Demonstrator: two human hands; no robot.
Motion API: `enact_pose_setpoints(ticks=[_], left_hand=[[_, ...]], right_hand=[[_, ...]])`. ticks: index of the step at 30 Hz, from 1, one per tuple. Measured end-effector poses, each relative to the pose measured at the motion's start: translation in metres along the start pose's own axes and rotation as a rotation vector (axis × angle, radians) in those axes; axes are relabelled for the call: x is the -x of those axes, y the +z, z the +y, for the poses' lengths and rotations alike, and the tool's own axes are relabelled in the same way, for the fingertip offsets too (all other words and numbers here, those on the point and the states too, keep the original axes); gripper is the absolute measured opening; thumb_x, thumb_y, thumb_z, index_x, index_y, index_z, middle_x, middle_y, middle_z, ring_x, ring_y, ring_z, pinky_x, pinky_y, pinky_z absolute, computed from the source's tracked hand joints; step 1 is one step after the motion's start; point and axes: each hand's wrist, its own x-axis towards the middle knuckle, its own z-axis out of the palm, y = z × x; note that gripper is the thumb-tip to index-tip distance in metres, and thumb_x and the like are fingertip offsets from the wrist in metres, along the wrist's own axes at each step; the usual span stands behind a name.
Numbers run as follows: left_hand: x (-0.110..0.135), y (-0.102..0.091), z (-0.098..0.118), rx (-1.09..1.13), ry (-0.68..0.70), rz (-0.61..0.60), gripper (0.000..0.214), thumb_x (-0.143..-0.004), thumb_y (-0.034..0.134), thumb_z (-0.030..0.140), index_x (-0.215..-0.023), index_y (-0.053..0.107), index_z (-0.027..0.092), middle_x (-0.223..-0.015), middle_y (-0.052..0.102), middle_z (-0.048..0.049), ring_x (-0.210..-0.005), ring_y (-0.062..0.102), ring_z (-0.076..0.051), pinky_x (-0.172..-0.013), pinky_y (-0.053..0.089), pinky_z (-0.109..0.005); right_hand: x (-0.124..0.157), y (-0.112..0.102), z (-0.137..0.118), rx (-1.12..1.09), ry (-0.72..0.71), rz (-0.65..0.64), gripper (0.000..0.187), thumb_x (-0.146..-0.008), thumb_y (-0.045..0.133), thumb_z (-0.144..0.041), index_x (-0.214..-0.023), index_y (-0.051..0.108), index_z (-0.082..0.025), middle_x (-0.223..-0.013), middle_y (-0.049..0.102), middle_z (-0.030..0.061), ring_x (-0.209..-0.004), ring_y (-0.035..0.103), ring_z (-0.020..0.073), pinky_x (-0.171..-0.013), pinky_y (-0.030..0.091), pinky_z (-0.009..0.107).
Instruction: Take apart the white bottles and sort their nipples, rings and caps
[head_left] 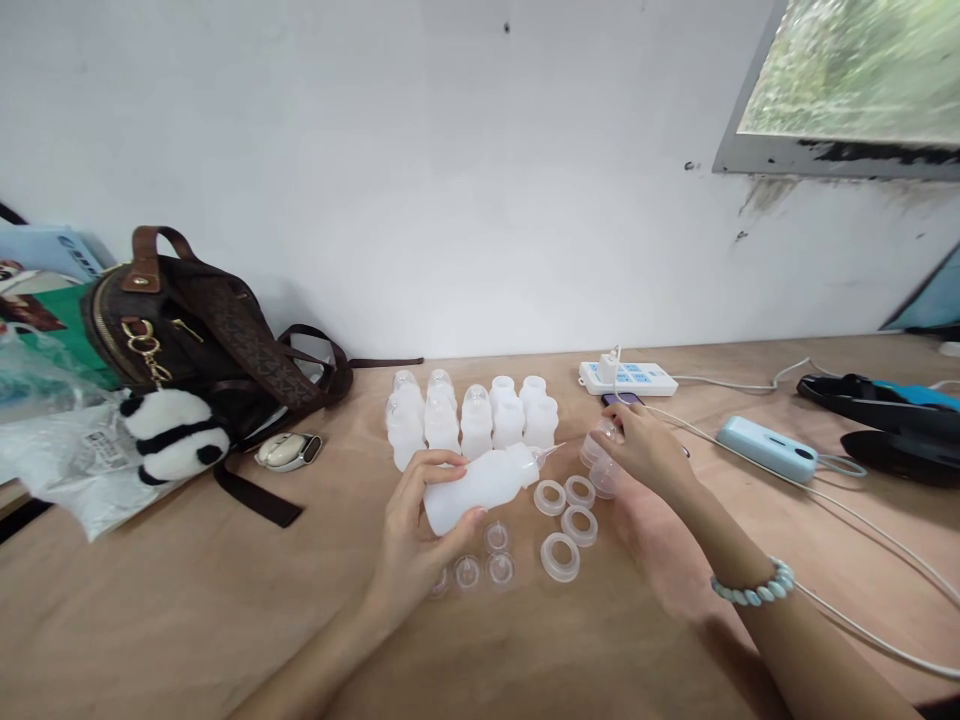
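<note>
My left hand [420, 525] is wrapped round a white squeeze bottle [480, 485] with a thin nozzle, held on its side above the wooden table [225, 620]. The nozzle tip points right toward my right hand [641, 450]. That hand is closed on a small clear plastic bottle [600, 462]. Behind them stands a cluster of several small translucent bottles [472, 415]. Several clear ring caps [566, 515] lie just right of the squeeze bottle, and small clear nipple-shaped inserts [484, 565] lie below my left hand.
A brown handbag [202, 330] with a panda charm [176, 430] sits at the left beside plastic bags [67, 450]. A white power strip [630, 377], a light blue device [765, 448] with cables, and a black-and-blue object [885, 410] lie to the right.
</note>
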Motion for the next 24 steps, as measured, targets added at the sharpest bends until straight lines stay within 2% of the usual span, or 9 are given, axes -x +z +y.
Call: enact_pose_setpoints(ticks=[3, 6, 8, 9, 10, 12, 14, 17, 24], left_hand=[[-0.002, 0.001, 0.003, 0.045, -0.064, 0.031, 0.021, -0.083, 0.067, 0.017, -0.101, 0.059, 0.025, -0.109, 0.06, -0.0048, -0.102, 0.059, -0.022, -0.084, 0.047, -0.032], [-0.005, -0.001, 0.007, 0.089, -0.138, 0.081, 0.017, -0.083, 0.066, 0.021, -0.098, 0.061, 0.023, -0.105, 0.062, -0.0044, -0.101, 0.06, -0.022, -0.084, 0.048, -0.032], [-0.008, -0.002, 0.009, 0.115, -0.212, 0.113, 0.016, -0.082, 0.066, 0.025, -0.097, 0.061, 0.022, -0.102, 0.064, -0.0043, -0.098, 0.061, -0.022, -0.083, 0.049, -0.032], [-0.009, -0.002, 0.009, 0.131, -0.259, 0.125, 0.016, -0.082, 0.066, 0.028, -0.096, 0.061, 0.021, -0.101, 0.064, -0.0044, -0.097, 0.061, -0.023, -0.082, 0.05, -0.032], [-0.01, -0.003, 0.008, 0.151, -0.31, 0.133, 0.017, -0.082, 0.066, 0.031, -0.095, 0.061, 0.021, -0.1, 0.064, -0.0044, -0.094, 0.062, -0.022, -0.078, 0.05, -0.031], [-0.011, -0.003, 0.006, 0.204, -0.411, 0.145, 0.022, -0.083, 0.065, 0.038, -0.095, 0.061, 0.02, -0.097, 0.064, -0.004, -0.086, 0.061, -0.021, -0.069, 0.052, -0.029], [-0.011, -0.003, 0.004, 0.25, -0.484, 0.156, 0.026, -0.082, 0.065, 0.043, -0.096, 0.061, 0.021, -0.094, 0.063, -0.0031, -0.079, 0.059, -0.02, -0.06, 0.051, -0.026], [-0.011, -0.003, 0.002, 0.258, -0.521, 0.155, 0.028, -0.082, 0.064, 0.045, -0.095, 0.061, 0.021, -0.089, 0.062, -0.0021, -0.074, 0.057, -0.018, -0.055, 0.049, -0.024], [-0.008, -0.003, 0.006, 0.249, -0.475, 0.111, 0.023, -0.084, 0.063, 0.041, -0.093, 0.063, 0.019, -0.091, 0.063, -0.0029, -0.079, 0.058, -0.019, -0.062, 0.046, -0.026]], right_hand=[[0.0, -0.001, 0.004, -0.011, -0.005, -0.042, 0.02, -0.08, 0.061, -0.039, -0.072, 0.062, -0.021, -0.069, 0.062, 0.0058, -0.07, 0.058, 0.0247, -0.06, 0.041, 0.033], [-0.001, -0.013, -0.001, -0.034, 0.033, 0.058, 0.024, -0.084, 0.057, -0.04, -0.091, 0.066, -0.019, -0.084, 0.067, 0.0082, -0.073, 0.061, 0.0239, -0.063, 0.044, 0.034], [0.0, -0.022, -0.01, -0.194, 0.049, 0.147, 0.03, -0.086, 0.057, -0.042, -0.104, 0.066, -0.019, -0.095, 0.068, 0.0089, -0.072, 0.061, 0.0213, -0.066, 0.048, 0.035], [0.002, -0.025, -0.016, -0.337, 0.035, 0.146, 0.032, -0.086, 0.059, -0.043, -0.107, 0.065, -0.02, -0.099, 0.068, 0.0088, -0.071, 0.062, 0.0201, -0.067, 0.051, 0.036], [0.005, -0.027, -0.023, -0.506, 0.009, 0.107, 0.033, -0.085, 0.062, -0.043, -0.109, 0.065, -0.021, -0.101, 0.069, 0.0087, -0.072, 0.063, 0.0196, -0.067, 0.053, 0.036], [0.013, -0.027, -0.037, -0.816, -0.064, -0.059, 0.034, -0.083, 0.067, -0.041, -0.111, 0.065, -0.022, -0.108, 0.07, 0.009, -0.081, 0.067, 0.0211, -0.068, 0.057, 0.035], [0.023, -0.025, -0.05, -0.978, -0.108, -0.191, 0.034, -0.083, 0.071, -0.037, -0.113, 0.065, -0.023, -0.114, 0.069, 0.0092, -0.095, 0.068, 0.0236, -0.073, 0.059, 0.035], [0.034, -0.022, -0.062, -1.034, -0.147, -0.258, 0.032, -0.085, 0.07, -0.031, -0.116, 0.066, -0.026, -0.119, 0.068, 0.0085, -0.103, 0.066, 0.0242, -0.079, 0.061, 0.037], [0.042, -0.02, -0.07, -1.08, -0.187, -0.303, 0.03, -0.085, 0.072, -0.028, -0.114, 0.069, -0.029, -0.119, 0.07, 0.0071, -0.107, 0.067, 0.0251, -0.083, 0.061, 0.039]])
